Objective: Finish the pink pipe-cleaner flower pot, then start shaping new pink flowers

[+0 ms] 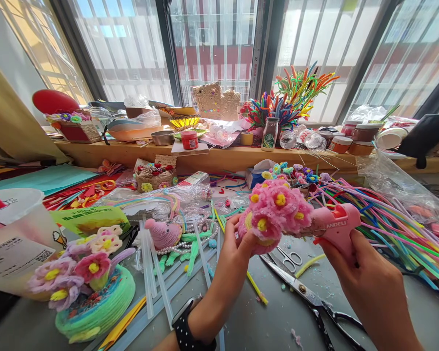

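Note:
My left hand (237, 243) is closed around the underside of a bunch of fuzzy pink flowers (276, 204) with yellow centres, made of pipe cleaners. In my right hand (369, 278) is a pink hot glue gun (338, 226), gripped by its handle, with its nozzle pointing left at the flowers. Whether the nozzle tip touches them I cannot tell, as the petals hide it. Below my hands lie large scissors (303, 290) with black handles and a smaller pair of scissors (290, 258). A yellow pipe cleaner (256, 287) lies between my wrists.
Glue sticks (157, 278) and a pink crocheted piece (164, 234) lie left of centre. A green base with flowers (98, 307) stands near a plastic cup (14, 243). Many loose pipe cleaners (398, 229) cover the right side. Jars and a glass bottle (269, 134) line the sill.

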Motion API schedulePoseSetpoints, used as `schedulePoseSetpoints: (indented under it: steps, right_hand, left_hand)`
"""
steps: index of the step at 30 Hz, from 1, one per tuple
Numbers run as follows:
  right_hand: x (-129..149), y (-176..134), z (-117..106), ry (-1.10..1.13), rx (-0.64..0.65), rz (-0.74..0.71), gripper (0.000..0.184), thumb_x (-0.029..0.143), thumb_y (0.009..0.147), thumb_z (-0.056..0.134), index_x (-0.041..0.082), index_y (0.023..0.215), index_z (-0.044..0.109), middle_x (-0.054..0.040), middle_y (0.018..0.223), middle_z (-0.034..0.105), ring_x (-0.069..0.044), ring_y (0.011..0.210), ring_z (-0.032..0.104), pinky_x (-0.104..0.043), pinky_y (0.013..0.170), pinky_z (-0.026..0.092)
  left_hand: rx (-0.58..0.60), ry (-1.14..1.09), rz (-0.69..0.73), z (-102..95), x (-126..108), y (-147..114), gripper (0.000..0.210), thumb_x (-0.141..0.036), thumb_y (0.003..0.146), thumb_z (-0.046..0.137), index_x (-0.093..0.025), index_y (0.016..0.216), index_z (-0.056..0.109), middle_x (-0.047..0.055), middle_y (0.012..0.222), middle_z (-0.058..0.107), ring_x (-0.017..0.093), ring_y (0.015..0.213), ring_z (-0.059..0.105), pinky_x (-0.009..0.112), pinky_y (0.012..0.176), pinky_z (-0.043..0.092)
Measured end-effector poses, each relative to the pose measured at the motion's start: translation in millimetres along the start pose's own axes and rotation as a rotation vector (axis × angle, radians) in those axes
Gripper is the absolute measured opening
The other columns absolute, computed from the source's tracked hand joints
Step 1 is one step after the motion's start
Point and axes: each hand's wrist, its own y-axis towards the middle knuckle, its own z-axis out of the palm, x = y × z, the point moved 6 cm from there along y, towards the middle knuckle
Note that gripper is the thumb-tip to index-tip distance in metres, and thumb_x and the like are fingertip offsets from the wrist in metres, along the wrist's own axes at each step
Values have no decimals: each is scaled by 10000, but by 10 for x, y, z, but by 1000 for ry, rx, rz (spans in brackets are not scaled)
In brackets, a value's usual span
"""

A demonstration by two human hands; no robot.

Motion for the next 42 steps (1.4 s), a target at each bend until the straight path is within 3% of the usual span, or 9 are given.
schedulePoseSetpoints:
  steps: [30,42]
  right_hand:
    - [1,-12,-36,-24,-33,-23,471,599,832,281,195,706,488,32,452,410,-126,346,370,-253,371,292]
    - [3,-23,-51,-61,-76,-67,415,556,852,307,196,699,447,26,493,422,-119,364,364,-249,392,277]
  left_hand:
    - [-9,-10,8,-13,-1,13,528,-465,701,599,-232,1137,414,72,1181,548,238,1063,541,309,828,485]
    - [-24,44,26,-34,6,10,533,-500,712,573,-245,1150,409,68,1170,558,242,1076,534,356,921,429]
